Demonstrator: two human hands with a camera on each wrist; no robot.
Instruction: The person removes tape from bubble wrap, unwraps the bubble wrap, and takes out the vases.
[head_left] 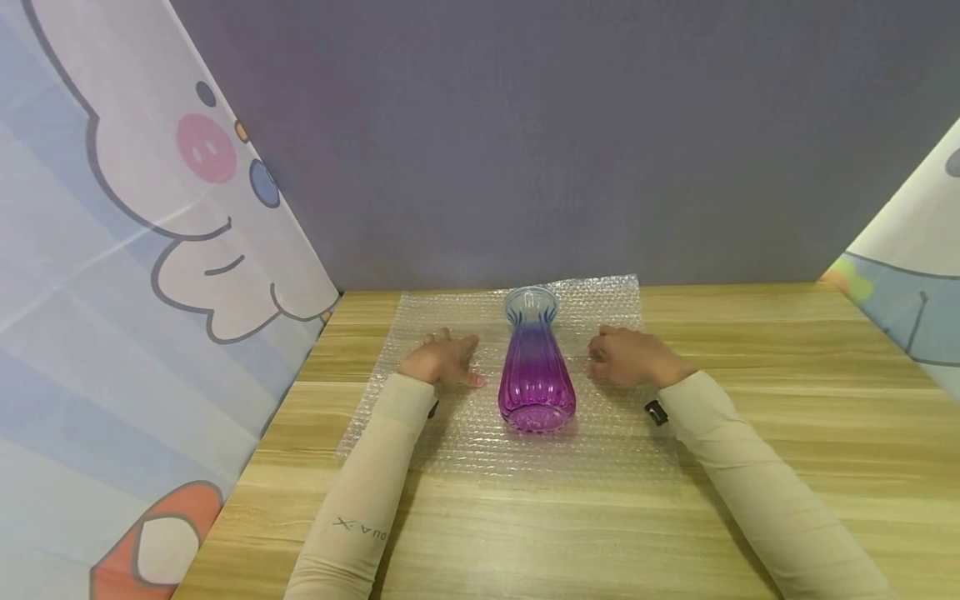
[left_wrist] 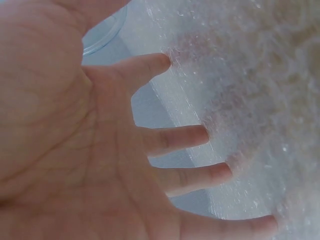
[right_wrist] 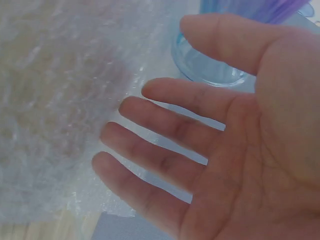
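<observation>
A glass vase (head_left: 537, 371), pale blue at its rim and purple at its base, lies on its side on a sheet of bubble wrap (head_left: 465, 433). Left of the vase, my left hand (head_left: 442, 360) rests on the wrap with fingers spread; in the left wrist view its fingertips (left_wrist: 200, 134) touch the plastic. My right hand (head_left: 630, 357) is on the wrap to the right of the vase. The right wrist view shows that hand (right_wrist: 225, 130) with extended fingers against the wrap (right_wrist: 50, 100), and the vase's clear blue rim (right_wrist: 215, 75) beyond the thumb. Neither hand touches the vase.
The wood-grain table (head_left: 540, 533) runs under both arms. A grey panel (head_left: 525, 142) stands along its back edge. Cloth with cartoon prints hangs at the left (head_left: 150, 333) and at the right (head_left: 922, 250).
</observation>
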